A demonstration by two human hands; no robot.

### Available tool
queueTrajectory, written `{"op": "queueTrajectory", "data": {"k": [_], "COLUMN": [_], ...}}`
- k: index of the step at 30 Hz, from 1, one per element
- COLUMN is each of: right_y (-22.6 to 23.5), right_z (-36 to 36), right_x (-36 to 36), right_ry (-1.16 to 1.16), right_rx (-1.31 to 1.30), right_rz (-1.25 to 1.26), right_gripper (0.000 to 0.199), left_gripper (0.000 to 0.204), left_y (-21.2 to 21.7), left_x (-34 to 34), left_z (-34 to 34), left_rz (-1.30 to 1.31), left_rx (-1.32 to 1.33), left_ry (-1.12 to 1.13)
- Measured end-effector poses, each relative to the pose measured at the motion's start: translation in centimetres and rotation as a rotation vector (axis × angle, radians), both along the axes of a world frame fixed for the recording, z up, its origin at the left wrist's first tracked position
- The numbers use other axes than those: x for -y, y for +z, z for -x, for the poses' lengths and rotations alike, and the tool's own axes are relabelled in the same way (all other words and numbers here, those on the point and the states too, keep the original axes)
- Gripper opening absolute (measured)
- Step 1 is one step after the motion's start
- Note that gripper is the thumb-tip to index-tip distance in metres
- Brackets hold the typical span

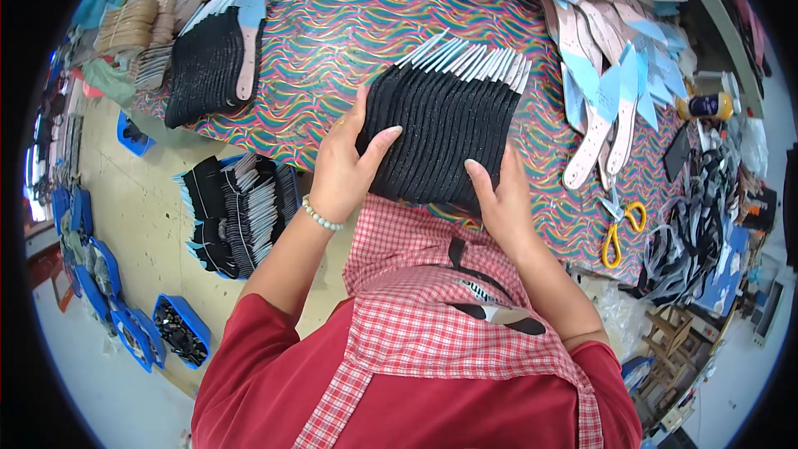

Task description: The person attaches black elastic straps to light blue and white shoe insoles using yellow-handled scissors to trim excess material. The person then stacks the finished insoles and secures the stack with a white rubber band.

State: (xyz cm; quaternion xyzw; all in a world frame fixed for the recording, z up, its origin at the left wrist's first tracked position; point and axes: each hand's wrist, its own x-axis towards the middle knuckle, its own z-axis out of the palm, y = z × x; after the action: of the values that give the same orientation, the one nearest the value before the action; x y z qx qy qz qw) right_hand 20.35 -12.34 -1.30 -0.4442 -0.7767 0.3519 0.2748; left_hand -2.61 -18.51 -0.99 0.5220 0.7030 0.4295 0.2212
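A fanned stack of black shoe insoles (449, 129) with pale blue-white tips lies at the near edge of a table covered in a rainbow wave-patterned cloth (349, 25). My left hand (345, 162) grips the stack's left side, thumb laid across the top. My right hand (499, 195) presses against the stack's lower right edge. Both hands squeeze the stack between them. A bead bracelet sits on my left wrist.
Another black insole stack (208, 66) lies at the table's left, with beige ones (137, 25) behind. Pale pink and blue insoles (607, 75) spread at the right. Yellow-handled scissors (622, 229) lie near the right edge. Blue bins (179, 333) and more insoles (237, 212) sit on the floor.
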Motion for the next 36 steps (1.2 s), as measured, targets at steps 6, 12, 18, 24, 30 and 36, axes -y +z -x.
{"op": "queueTrajectory", "data": {"k": [6,12,18,24,30,36], "right_y": [-0.6,-0.2,-1.5,-1.0,-0.8,-1.1], "right_z": [6.0,10.6,16.7,22.8,22.9,16.2], "right_x": [-4.4,-5.8,-9.5,-10.9,-12.6,-11.5], "right_ry": [0.038,0.074,0.168,0.259,0.35,0.146], "right_rx": [-0.097,-0.138,-0.123,-0.144,-0.086,-0.112], "right_rz": [0.02,-0.019,-0.101,-0.093,-0.094,-0.033], "right_gripper": [0.047,0.044,0.049,0.056,0.053,0.05], "left_gripper": [0.063,0.04,0.037,0.047,0.067,0.06], "left_y": [-1.9,-0.2,1.7,2.9,1.2,2.5], "left_x": [-3.0,-4.4,-4.7,-0.8,1.6,-0.7], "left_z": [6.1,8.1,13.4,27.1,34.2,28.5], "left_rz": [-0.067,-0.132,0.045,-0.146,0.371,0.276], "left_rx": [-0.01,-0.345,-0.79,-0.912,-0.454,-0.411], "left_ry": [0.111,0.307,0.329,0.704,0.472,0.197]}}
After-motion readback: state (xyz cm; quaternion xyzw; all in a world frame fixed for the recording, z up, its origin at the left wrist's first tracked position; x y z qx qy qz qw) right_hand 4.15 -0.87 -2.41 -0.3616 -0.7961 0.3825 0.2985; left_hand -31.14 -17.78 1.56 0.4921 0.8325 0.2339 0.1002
